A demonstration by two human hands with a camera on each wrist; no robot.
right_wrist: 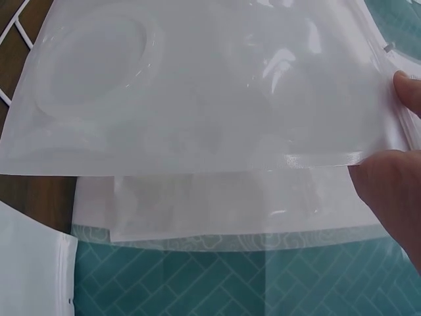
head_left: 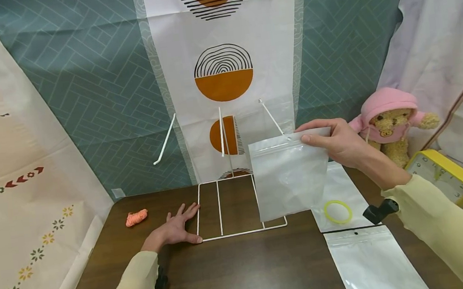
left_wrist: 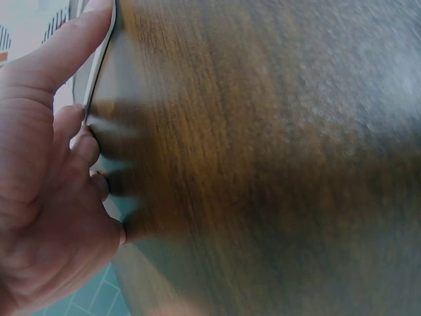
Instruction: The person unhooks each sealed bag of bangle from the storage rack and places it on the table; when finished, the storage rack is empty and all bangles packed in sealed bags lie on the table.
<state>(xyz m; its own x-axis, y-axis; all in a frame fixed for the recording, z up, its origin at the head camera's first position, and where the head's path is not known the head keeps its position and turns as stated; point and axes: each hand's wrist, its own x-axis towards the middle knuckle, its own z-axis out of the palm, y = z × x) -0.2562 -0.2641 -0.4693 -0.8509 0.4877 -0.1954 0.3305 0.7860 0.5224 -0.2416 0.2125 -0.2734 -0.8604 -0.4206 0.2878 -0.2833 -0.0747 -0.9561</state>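
Observation:
My right hand (head_left: 341, 144) pinches the top right corner of a pale zip bag (head_left: 290, 176) between thumb and fingers. The bag's top hole is close to the tip of the rack's right prong; whether the prong passes through it I cannot tell. A round outline shows in the bag in the right wrist view. On the table, my left hand (head_left: 178, 227) lies with fingers spread, touching the left side of the white wire rack's base (head_left: 241, 234). The left wrist view shows its thumb (left_wrist: 72, 46) against the wire. The left prong (head_left: 165, 139) and middle prong (head_left: 221, 133) are bare.
Another bag (head_left: 373, 261) lies at the front right, and a further bag (head_left: 324, 219) behind it, with a yellow ring (head_left: 338, 212) on top. Peach yarn (head_left: 136, 217) is at the left. A teddy bear (head_left: 390, 123) and a yellow clock (head_left: 446, 176) stand at the right.

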